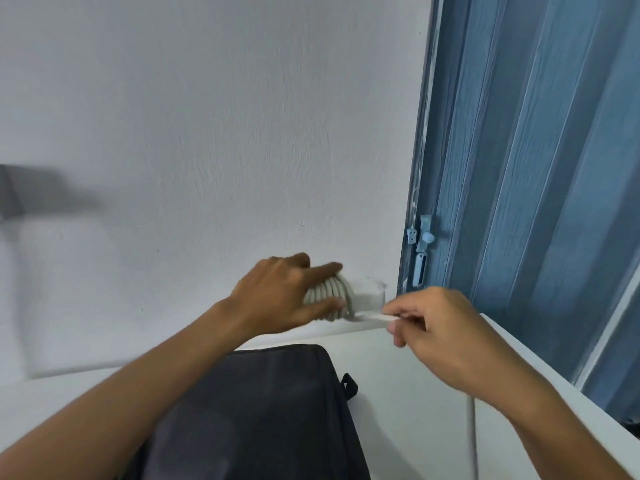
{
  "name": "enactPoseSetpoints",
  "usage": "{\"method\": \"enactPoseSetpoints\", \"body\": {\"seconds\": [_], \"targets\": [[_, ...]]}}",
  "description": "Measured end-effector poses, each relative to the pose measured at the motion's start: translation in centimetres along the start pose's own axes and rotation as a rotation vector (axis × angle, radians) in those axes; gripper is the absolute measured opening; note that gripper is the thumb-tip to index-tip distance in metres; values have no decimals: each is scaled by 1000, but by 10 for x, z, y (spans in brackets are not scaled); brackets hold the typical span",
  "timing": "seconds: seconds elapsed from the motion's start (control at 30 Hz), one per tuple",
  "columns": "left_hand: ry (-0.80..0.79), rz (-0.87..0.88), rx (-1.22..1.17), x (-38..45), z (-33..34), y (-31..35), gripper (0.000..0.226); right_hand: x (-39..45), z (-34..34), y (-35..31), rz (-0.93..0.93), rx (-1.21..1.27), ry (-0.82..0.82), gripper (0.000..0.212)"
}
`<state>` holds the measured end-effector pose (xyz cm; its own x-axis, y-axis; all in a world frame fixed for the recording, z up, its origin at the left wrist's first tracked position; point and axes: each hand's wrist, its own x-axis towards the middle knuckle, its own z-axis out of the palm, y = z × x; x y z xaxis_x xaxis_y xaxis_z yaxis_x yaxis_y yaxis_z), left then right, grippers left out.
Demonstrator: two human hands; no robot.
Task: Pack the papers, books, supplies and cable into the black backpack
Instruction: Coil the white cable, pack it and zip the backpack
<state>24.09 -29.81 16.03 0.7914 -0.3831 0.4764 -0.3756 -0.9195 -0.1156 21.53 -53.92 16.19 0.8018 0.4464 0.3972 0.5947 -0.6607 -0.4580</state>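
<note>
Head view, left hand (277, 292) gripping coiled cable (329, 296), right hand (446, 327) pinching its end, backpack (263, 410) below, blue door (536, 168) beside

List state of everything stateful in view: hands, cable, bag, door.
left hand: grips the coiled cable
right hand: pinches the cable's loose end
cable: mostly coiled, held above the table, not packed
black backpack: on the white table; open or zipped, cannot tell
blue folding door: closed
</note>
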Motion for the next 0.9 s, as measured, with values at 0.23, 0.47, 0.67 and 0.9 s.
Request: {"method": "enactPoseSetpoints", "body": {"seconds": [0.23,0.47,0.67,0.9], "targets": [[-267,240,-472,-8,-8,13,51,30,-34,-5,-230,193,21,17],[-82,139,-1366,-13,-12,33,33,56,-9,2,78,999,-10,22],[287,-198,-1390,-6,-8,25,48,32,21,-1,212,996,-4,28],[358,-258,-752,-7,12,11,36,2,29,-2,238,902,-102,26]]}}
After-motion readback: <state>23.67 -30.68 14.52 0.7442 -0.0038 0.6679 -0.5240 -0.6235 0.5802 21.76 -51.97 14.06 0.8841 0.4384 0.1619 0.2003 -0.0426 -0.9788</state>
